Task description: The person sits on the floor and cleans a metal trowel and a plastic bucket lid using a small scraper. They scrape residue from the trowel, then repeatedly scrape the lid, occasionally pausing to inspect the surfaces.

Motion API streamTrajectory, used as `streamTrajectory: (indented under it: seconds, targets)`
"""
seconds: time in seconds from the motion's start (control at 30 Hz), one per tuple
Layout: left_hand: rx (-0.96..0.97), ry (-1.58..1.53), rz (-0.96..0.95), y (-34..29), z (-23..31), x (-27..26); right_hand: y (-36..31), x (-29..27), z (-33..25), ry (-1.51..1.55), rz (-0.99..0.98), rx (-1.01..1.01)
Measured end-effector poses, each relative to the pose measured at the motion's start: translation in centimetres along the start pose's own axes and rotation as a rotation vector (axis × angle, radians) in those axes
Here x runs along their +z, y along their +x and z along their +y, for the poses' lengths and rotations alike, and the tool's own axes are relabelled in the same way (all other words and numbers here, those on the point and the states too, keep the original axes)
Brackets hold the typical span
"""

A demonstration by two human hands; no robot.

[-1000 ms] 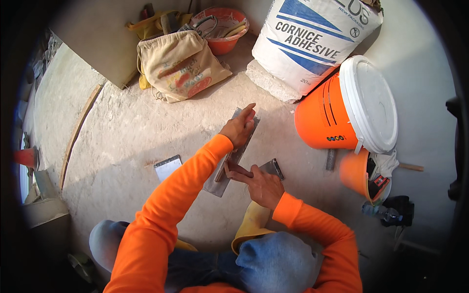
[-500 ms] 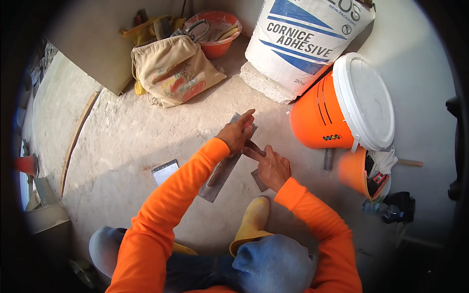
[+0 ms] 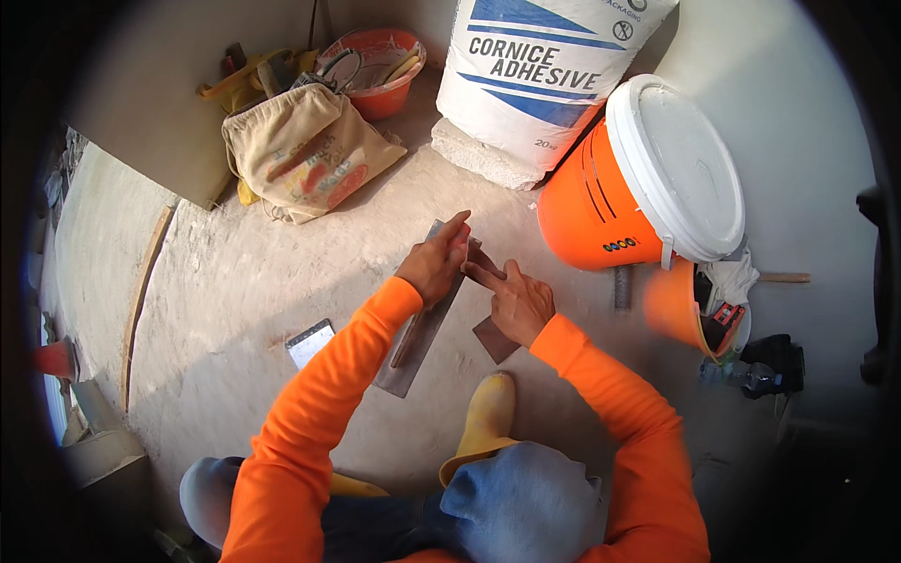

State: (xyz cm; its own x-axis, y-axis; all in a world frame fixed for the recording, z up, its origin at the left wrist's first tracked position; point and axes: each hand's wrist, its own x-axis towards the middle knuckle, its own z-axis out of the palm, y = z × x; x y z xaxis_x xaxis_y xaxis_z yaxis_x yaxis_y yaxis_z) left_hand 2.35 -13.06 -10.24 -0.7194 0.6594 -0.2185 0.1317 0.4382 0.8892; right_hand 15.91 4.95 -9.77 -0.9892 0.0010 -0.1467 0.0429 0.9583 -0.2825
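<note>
My left hand [image 3: 433, 266] is closed around the upper part of a long, flat plastering trowel [image 3: 409, 361], one finger stretched toward its far end. The grey metal blade slants down toward my boots, and its handle is partly covered by my hand. Beside it, my right hand [image 3: 522, 302] is bent over a smaller flat metal blade [image 3: 496, 341], whose square corner shows below the palm. Its fingertips reach to the left hand, next to a dark brown edge. How the right fingers grip the smaller blade is mostly hidden.
A phone-like flat object [image 3: 311, 344] lies left of the trowel. Beyond are a cloth drawstring bag [image 3: 305, 155], an orange basin [image 3: 386, 100] and a white adhesive sack [image 3: 526, 84]. Right stand a lidded orange bucket [image 3: 587, 202] and a smaller bucket [image 3: 672, 305]. My yellow boot [image 3: 488, 413] is near.
The view has shifted, so the sack and buckets sit a little further left and higher. Both hands stay together at the trowel; more of the smaller blade shows below my right hand.
</note>
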Motion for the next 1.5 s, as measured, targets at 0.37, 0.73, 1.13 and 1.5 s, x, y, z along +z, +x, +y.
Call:
streamTrajectory:
  seconds: [0.37,0.73,1.13,1.5]
  targets:
    - [-0.007,-0.069,-0.043,-0.5,0.5,-0.1,0.3,0.4,1.6,-0.005,0.206,0.046]
    - [-0.007,-0.031,-0.1,-1.2,0.3,0.9,1.7,-3.2,3.3,0.11,-0.121,0.038]
    - [0.033,-0.037,0.061,-0.2,-0.6,1.0,1.3,-1.6,2.6,-0.042,0.423,0.091]
    - [0.011,-0.085,0.247,1.5,-0.2,-2.3,-5.5,1.7,-6.9,-0.091,0.032,-0.147]
